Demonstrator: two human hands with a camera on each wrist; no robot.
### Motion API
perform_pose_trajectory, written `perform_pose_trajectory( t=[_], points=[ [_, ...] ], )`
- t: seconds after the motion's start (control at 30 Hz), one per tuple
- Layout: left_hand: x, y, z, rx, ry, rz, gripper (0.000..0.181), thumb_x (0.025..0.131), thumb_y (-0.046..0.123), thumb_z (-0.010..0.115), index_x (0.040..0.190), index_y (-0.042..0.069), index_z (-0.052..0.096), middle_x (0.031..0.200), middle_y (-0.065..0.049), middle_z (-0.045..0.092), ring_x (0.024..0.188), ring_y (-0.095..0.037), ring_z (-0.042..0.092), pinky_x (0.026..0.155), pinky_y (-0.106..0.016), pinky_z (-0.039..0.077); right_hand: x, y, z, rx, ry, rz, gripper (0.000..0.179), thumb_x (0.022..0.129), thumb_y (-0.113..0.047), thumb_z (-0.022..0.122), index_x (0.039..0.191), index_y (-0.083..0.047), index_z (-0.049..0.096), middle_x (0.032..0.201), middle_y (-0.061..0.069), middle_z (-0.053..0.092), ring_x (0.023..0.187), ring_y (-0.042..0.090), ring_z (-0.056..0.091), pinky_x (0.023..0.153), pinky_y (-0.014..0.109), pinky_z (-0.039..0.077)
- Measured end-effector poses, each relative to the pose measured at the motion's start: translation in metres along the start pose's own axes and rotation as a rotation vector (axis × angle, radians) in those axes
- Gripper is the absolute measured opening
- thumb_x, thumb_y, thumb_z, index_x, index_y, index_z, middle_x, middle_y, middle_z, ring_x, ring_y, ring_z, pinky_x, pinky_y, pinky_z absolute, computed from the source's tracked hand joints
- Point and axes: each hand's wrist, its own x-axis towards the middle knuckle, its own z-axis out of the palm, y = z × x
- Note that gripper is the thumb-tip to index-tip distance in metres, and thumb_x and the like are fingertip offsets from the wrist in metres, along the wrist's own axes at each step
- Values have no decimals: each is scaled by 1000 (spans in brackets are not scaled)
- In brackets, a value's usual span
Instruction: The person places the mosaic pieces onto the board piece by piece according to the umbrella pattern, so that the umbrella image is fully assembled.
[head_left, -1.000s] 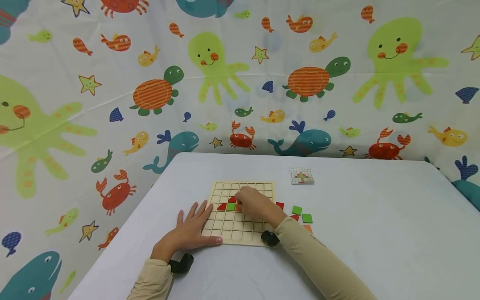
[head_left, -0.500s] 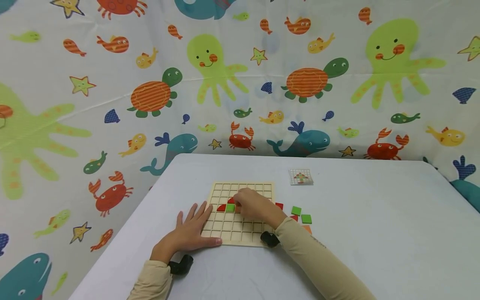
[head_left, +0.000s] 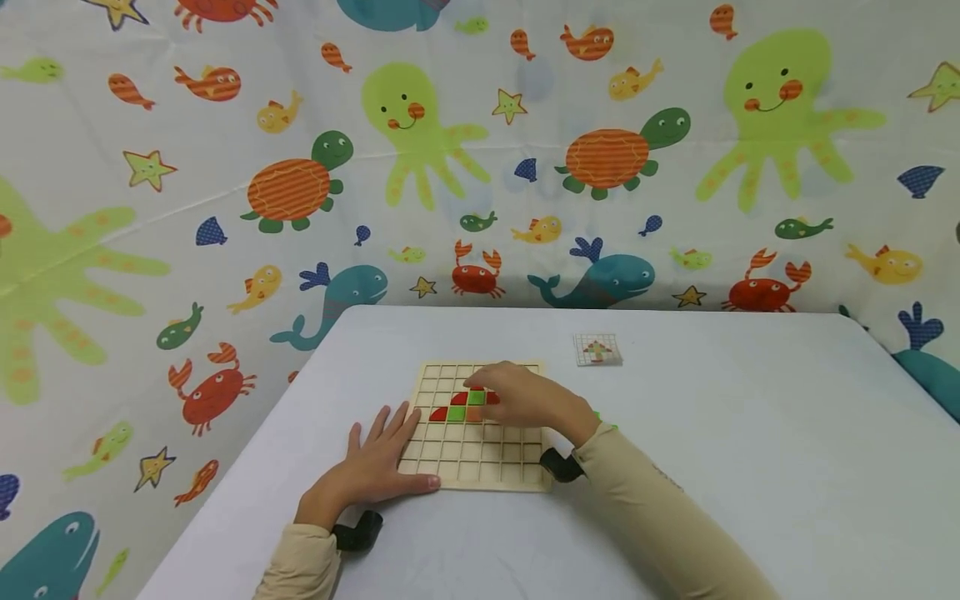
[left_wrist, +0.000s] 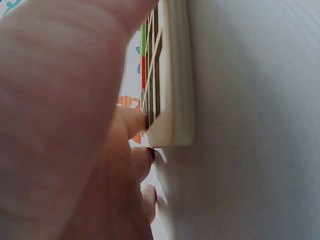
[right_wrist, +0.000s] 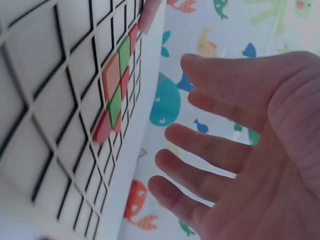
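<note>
A wooden grid board (head_left: 480,468) lies on the table. Red pieces with a curved edge (head_left: 438,414), green squares (head_left: 456,413) and an orange square (head_left: 473,414) sit together in its cells. My left hand (head_left: 369,465) is spread flat along the board's left edge, its thumb at the near corner; in the left wrist view the fingers (left_wrist: 134,122) touch the board's side. Over the pieces hovers my right hand (head_left: 534,402), fingers parted and holding nothing. The right wrist view shows its palm and loosely bent fingers (right_wrist: 200,137) apart from the pieces, with the orange square (right_wrist: 111,72) in its cell.
A small card with a grid pattern (head_left: 597,350) lies behind the board to the right. Green pieces (head_left: 597,414) peek out past the right wrist, which hides the others there. A sea-animal cloth (head_left: 442,158) hangs behind the table.
My right hand has let go of the orange square, lifted and drawn slightly right with its fingers spreading, uncovering more pieces. The left hand keeps its place. The head view has shifted slightly.
</note>
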Motion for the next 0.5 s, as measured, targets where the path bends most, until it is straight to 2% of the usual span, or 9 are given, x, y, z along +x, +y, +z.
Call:
perform_pose_trajectory(
  t=[0.13, 0.27, 0.43, 0.5],
  points=[
    [1, -2, 0, 5, 3, 0, 122, 83, 73, 77, 170, 5, 24, 177, -22, 13, 161, -49, 0, 118, -77, -6, -11, 3, -11, 15, -45, 55, 59, 102, -16, 75, 157, -9, 55, 165, 15, 46, 154, 36, 39, 122, 54, 35],
    [1, -2, 0, 2, 0, 1, 123, 83, 74, 76, 170, 5, 23, 177, -22, 11, 161, -49, -1, 118, -77, -7, -25, 10, -21, 42, -65, 108, 68, 102, -18, 76, 163, -14, 46, 171, 15, 36, 157, 38, 34, 122, 57, 33],
    [0, -3, 0, 2, -3, -5, 123, 83, 73, 76, 170, 5, 23, 177, -22, 11, 161, -49, -1, 119, -76, -7, -40, 23, -30, 86, -64, 158, 70, 103, -19, 75, 165, -12, 43, 169, 15, 40, 154, 37, 38, 120, 56, 36],
    [-1, -3, -1, 1, -1, -5, 122, 83, 72, 77, 170, 4, 23, 177, -22, 12, 161, -50, -1, 118, -77, -7, -44, 29, -33, 111, -75, 178, 69, 103, -19, 74, 165, -12, 43, 165, 15, 45, 150, 38, 43, 117, 55, 41]
  ],
)
